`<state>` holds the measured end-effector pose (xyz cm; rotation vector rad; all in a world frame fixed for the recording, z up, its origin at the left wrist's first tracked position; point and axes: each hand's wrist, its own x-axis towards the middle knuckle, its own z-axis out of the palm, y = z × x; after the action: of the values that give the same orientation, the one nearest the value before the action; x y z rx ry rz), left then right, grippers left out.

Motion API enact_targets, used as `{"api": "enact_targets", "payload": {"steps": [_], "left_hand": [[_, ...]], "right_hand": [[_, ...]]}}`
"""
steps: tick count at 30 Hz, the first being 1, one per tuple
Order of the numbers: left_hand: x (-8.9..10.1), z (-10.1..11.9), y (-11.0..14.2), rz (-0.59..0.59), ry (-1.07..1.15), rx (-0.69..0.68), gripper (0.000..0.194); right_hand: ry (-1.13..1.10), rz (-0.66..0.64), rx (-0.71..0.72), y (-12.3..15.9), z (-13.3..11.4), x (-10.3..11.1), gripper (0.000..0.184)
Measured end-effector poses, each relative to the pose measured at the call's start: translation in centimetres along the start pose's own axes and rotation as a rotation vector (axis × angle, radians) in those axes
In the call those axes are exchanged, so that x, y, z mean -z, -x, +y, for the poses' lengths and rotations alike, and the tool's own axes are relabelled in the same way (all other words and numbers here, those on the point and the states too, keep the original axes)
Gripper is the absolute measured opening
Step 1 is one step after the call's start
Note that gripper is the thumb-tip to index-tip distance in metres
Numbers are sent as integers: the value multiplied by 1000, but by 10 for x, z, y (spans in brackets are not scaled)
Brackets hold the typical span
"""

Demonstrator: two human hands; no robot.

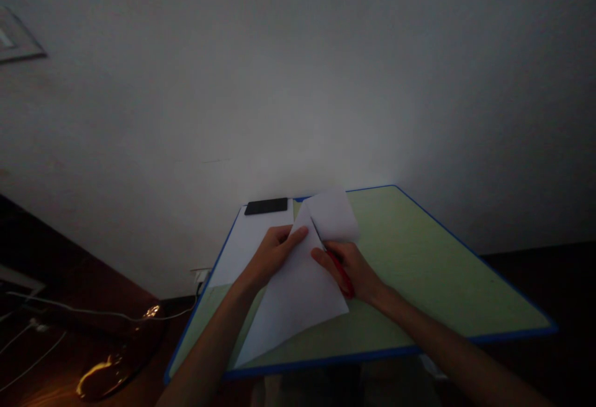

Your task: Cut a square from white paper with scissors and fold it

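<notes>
A grey wall [298,84] rises behind the worktop [419,264], which is pale green with a blue edge. The paper [298,298], white, is held over the left half of the worktop; its long part slants down to the near edge, while a flap spreads toward the far edge on the other side of the cut. A white sheet [233,249] lies flat at the worktop's far left. The left hand [274,250], over the worktop's left half, has its grip closed on the paper by the upper part, thumb on top and fingers mostly hidden, so that most of the paper hangs below and to the right of this grip. The right hand [351,270], nearer the worktop's middle, has its grip closed round the red handles of the scissors [345,281]; their dark blades point away from this grip, toward the far edge, between the paper's long part and the flap. A frame [16,38] is on the wall, high to the left of the worktop. A black slab [266,206] rests on the sheet at the worktop's far left corner; any marking on it is too dark to read. A thin white cable [116,316] runs to the left of the worktop.
</notes>
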<state>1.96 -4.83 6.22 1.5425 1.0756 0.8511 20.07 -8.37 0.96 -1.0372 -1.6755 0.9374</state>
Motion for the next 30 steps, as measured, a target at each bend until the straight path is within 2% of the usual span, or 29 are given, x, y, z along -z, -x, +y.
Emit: {"api": "enact_targets", "payload": {"steps": [10, 22, 30], "left_hand": [[-2, 4, 1, 14, -16, -26, 44], [0, 5, 2, 5, -8, -7, 45], [1, 1, 0, 3, -7, 2, 45]], "right_hand": [[43, 3, 20, 0, 4, 0, 51], [-50, -19, -30, 0, 2, -2, 51], [-35, -1, -11, 0, 2, -3, 50]]}}
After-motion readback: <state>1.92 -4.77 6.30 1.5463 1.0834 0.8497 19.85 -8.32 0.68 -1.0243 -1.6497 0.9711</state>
